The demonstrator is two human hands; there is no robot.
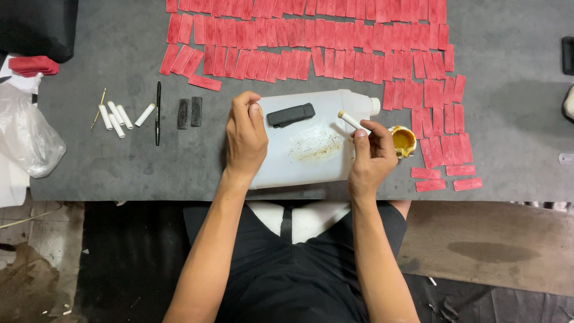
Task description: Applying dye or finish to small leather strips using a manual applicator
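A white plastic jug [311, 140] lies on its side on the grey table [119, 161], stained yellow-brown on top. My left hand [245, 134] rests on the jug's left end, its thumb next to a black flat strip [291, 114] lying on the jug. My right hand [372, 157] holds a short white stick [352, 120] tilted up to the left, over the jug's right end. A small pot of yellow paste [404, 141] stands just right of that hand.
Rows of red flat strips [335, 45] cover the table's far side and right part. At left lie several white sticks [116, 116], a black pen [158, 112], two black strips [189, 112], a clear plastic bag [27, 137] and a red stack [33, 64].
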